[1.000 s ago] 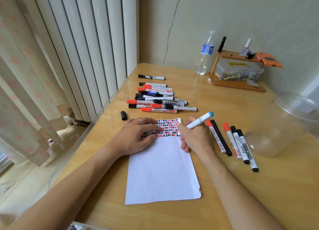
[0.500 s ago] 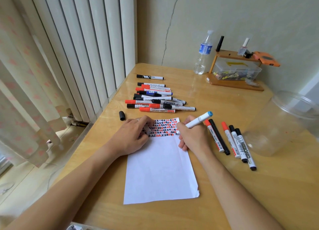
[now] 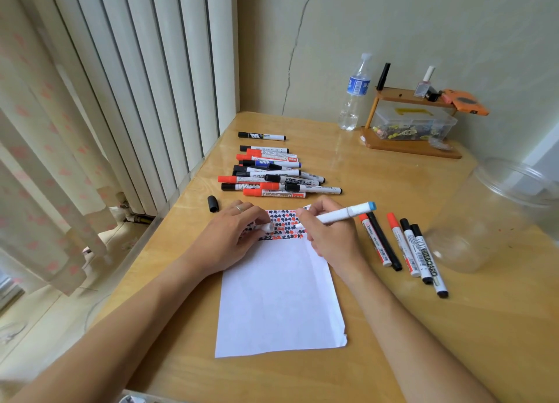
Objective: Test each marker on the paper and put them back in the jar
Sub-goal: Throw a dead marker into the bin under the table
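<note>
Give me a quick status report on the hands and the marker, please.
Right hand grips blue-ended marker, tip on paper. Left hand holds white cap. Jar empty on its side; nothing in the way.

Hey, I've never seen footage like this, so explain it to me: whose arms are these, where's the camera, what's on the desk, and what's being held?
There is no machine here: a person wears a camera on the head, looking down at their own two bare hands.

The right hand holds a white marker with a blue end, tip toward a white paper sheet already covered at the top with red and black test marks. The left hand rests on the sheet and pinches a small white cap.

On the wooden desk lie a pile of red and black markers, five more markers and a clear plastic jar.
</note>
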`<action>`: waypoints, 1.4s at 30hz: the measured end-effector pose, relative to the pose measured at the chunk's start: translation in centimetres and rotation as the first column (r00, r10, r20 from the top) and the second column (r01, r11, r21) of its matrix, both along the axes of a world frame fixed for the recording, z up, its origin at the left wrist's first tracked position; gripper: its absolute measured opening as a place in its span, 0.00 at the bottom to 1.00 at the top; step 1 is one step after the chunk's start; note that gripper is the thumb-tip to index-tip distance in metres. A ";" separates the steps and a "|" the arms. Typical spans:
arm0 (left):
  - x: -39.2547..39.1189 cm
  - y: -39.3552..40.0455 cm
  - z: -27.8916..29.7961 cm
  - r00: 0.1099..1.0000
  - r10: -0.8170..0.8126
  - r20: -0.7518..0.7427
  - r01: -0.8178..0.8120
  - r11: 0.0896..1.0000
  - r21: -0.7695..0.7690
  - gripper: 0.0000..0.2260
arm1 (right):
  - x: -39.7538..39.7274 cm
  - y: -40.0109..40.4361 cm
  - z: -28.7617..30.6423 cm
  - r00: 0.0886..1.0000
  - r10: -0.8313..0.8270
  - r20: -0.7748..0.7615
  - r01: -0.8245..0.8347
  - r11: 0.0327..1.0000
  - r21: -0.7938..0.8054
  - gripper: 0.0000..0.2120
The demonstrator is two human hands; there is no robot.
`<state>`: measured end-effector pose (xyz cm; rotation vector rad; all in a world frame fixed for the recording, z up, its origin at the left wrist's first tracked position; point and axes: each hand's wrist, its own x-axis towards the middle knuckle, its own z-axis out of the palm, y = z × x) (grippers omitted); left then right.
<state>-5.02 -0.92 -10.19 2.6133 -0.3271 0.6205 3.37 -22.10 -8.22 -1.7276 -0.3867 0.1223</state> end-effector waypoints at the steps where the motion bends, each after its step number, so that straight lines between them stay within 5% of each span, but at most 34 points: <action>1: -0.1 -0.1 0.1 1.000 -0.006 0.005 0.006 1.000 -0.007 0.04 | -0.1 0.2 0.1 0.996 0.084 -0.003 -0.084 0.992 0.090 0.16; 5: -0.3 -0.2 0.4 1.000 -0.020 0.015 0.020 1.000 -0.019 0.04 | -0.7 0.9 0.1 0.951 0.306 -0.035 -0.295 0.937 0.187 0.13; 15: -0.8 -0.5 0.9 0.987 -0.150 0.050 0.150 0.989 0.008 0.08 | -1.5 1.2 -0.4 0.925 0.377 -0.055 -0.374 0.926 0.056 0.18; 20: -0.9 -0.4 0.9 0.993 -0.082 0.085 0.088 0.994 -0.064 0.06 | -1.3 0.7 0.0 0.900 0.394 -0.184 -0.349 0.907 0.238 0.24; 29: -0.6 -0.3 0.5 0.997 -0.012 0.080 0.018 0.997 -0.070 0.07 | -0.5 0.0 0.4 0.922 0.338 -0.187 -0.295 0.929 0.226 0.05; 34: -0.2 0.0 0.1 0.993 0.070 0.096 -0.063 0.995 -0.077 0.06 | -0.1 -1.1 1.3 0.886 0.407 -0.223 -0.364 0.907 0.213 0.13; 37: -0.2 0.1 0.1 0.990 0.103 0.100 -0.094 0.992 -0.090 0.07 | 0.5 -1.4 0.7 0.909 0.399 -0.118 -0.394 0.917 0.060 0.09; 40: -0.3 0.2 0.2 0.988 0.114 0.106 -0.108 0.992 -0.065 0.08 | 1.2 -1.4 -0.3 0.925 0.329 0.192 -0.258 0.911 -0.321 0.10; 42: -0.2 0.2 0.1 0.991 0.098 0.090 -0.095 0.994 -0.046 0.08 | 1.2 -1.2 -0.8 0.857 0.355 0.374 -0.179 0.885 -0.429 0.09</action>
